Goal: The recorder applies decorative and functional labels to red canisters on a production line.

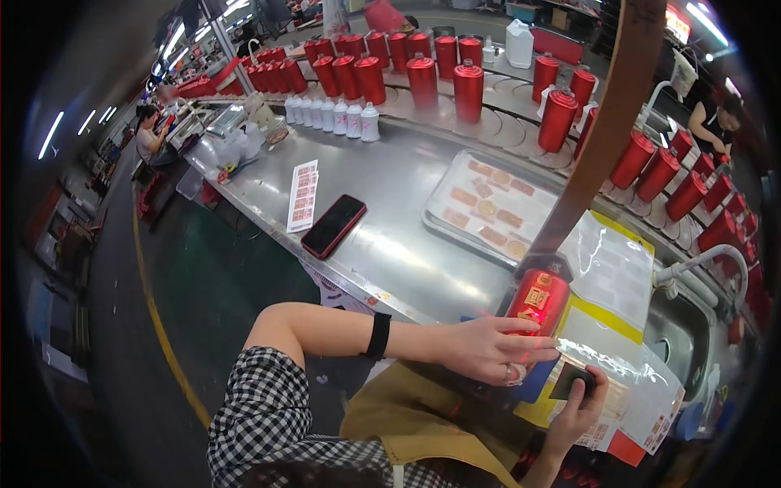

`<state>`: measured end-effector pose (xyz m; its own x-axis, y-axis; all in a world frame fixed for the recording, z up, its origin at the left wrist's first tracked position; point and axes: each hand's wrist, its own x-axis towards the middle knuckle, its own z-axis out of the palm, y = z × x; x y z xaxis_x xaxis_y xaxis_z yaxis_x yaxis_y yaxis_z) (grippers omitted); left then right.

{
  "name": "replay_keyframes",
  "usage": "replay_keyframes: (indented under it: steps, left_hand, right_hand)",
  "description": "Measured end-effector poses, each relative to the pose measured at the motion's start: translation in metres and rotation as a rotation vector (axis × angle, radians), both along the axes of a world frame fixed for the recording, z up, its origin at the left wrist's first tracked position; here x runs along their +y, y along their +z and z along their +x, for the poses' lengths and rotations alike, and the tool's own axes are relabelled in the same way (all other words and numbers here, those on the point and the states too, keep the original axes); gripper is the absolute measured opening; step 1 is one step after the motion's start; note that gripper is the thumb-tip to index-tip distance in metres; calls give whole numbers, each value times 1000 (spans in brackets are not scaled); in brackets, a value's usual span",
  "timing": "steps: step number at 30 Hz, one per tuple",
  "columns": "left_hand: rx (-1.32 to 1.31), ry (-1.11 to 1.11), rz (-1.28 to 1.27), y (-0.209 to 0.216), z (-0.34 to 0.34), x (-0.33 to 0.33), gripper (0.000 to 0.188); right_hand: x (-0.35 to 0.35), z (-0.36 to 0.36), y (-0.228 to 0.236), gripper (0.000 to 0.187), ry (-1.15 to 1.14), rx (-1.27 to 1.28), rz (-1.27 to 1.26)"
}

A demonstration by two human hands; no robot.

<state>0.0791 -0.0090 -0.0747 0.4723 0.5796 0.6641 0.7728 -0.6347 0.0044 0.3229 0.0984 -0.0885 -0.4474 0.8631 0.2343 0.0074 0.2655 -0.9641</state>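
A glossy red bottle (543, 297) with raised gold lettering lies at the right end of the metal bench, a red light spot on its side. My left hand (496, 350) reaches across its lower end, fingers stretched out and touching it; the thumb is hidden. A ring is on one finger. Just to the right, my right hand (582, 411) pinches a small dark flat square piece (571, 382) between thumb and fingers. Its exact kind cannot be made out. Under and beside both hands are clear and yellow sheets (606, 346).
A tray (435, 215) of gold and reddish labels sits beyond the bottle. A phone (335, 226) and a label strip (303, 195) lie farther left. A brown post (598, 138) rises nearby. Red bottles (469, 93) line the conveyor; a sink (675, 333) is right. Other people work farther off.
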Motion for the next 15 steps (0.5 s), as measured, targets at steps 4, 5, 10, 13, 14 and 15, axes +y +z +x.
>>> replay_keyframes:
  steps: [4,5,10,13,14,15]
  left_hand:
    - [-25,-3,-12,5,2,-2,17]
    - [-15,5,-29,5,2,-4,17]
    - [4,19,-39,-1,1,-8,14]
    - [-4,73,-101,-8,3,-18,15]
    - [13,107,-89,-3,2,-19,15]
    - [36,79,-75,2,2,-18,15]
  right_hand:
    - [-5,-7,10,20,-18,-25,-30]
    - [-5,-6,10,21,-27,-41,13]
    - [-1,-6,14,21,0,29,-42]
    - [-6,-12,22,22,-28,14,2]
    - [1,-8,15,23,-14,-33,114]
    - [3,-6,10,23,-2,24,32]
